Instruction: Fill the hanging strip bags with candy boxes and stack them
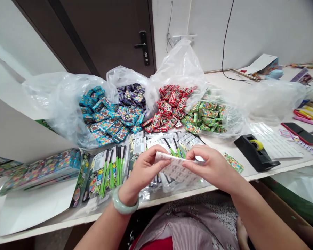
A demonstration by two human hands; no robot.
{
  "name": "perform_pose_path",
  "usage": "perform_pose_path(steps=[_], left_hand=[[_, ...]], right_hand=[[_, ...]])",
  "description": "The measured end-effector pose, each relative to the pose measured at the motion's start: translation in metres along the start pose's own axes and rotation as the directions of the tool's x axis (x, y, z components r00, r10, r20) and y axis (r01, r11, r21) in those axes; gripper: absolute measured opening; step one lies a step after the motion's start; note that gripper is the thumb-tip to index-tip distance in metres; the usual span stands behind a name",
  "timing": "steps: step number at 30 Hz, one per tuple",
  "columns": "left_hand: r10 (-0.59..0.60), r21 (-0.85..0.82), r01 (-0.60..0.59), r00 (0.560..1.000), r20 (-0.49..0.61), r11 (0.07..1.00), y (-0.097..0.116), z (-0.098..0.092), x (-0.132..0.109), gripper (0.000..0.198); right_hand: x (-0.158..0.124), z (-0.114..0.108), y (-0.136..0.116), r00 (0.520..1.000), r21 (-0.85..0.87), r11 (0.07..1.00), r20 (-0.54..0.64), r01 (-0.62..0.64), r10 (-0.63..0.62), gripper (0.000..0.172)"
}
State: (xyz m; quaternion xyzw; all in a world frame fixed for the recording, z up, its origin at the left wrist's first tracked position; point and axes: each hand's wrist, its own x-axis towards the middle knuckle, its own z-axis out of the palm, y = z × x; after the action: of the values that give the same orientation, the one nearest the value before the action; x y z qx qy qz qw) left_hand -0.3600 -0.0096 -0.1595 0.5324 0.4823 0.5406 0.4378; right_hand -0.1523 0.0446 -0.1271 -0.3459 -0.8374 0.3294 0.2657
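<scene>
My left hand (143, 170) and my right hand (211, 165) are both closed on a flat white printed sheet (176, 166), held between them just above the table's front edge. The left fingers pinch its left end, the right fingers its right end. A pale green bangle (123, 205) circles my left wrist. Under the hands lie several clear printed packets (156, 142) on the white table (36, 208). A small green packet (233, 162) lies just right of my right hand.
Open plastic bags behind the hands hold small boxes: blue (104, 116), purple (131, 95), red (170, 106), green (207, 116). A black tape dispenser (255, 152) stands right, a phone (301, 133) and scissors (305, 114) farther right. Packed sets (41, 170) lie left.
</scene>
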Motion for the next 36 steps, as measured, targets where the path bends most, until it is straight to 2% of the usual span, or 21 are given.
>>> perform_pose_path(steps=[4,6,13,19,25,32,36], left_hand=[[-0.118,-0.036,0.118,0.993,-0.001,0.992,-0.003,-0.002,-0.001,0.018],[-0.14,-0.027,0.14,0.99,0.006,0.99,-0.004,-0.003,-0.003,0.021],[-0.086,-0.125,0.087,0.996,0.017,0.988,-0.006,0.002,-0.002,0.022],[0.094,-0.038,-0.093,0.996,0.013,0.995,-0.008,0.005,-0.001,0.016],[0.038,0.06,-0.036,0.999,-0.036,0.998,-0.011,0.008,-0.004,0.028],[0.102,-0.039,-0.103,0.995,-0.013,0.994,-0.007,0.006,-0.004,0.016],[0.025,0.044,-0.025,1.0,0.004,0.999,-0.008,0.004,-0.005,0.023]], right_hand=[[0.0,0.0,0.002,0.997,0.057,0.996,0.056,-0.062,0.058,0.024],[0.0,0.0,0.004,0.992,0.1,0.989,0.075,-0.112,0.105,0.023],[-0.003,0.0,0.009,0.986,0.116,0.981,0.07,-0.159,0.151,0.023],[-0.009,0.001,0.013,0.986,0.1,0.983,0.073,-0.156,0.149,0.021],[-0.009,0.002,0.013,0.984,0.086,0.985,0.107,-0.148,0.139,0.025],[-0.011,0.005,0.018,0.973,0.091,0.974,0.129,-0.206,0.193,0.024],[-0.011,0.007,0.018,0.966,0.107,0.967,0.14,-0.232,0.216,0.025]])
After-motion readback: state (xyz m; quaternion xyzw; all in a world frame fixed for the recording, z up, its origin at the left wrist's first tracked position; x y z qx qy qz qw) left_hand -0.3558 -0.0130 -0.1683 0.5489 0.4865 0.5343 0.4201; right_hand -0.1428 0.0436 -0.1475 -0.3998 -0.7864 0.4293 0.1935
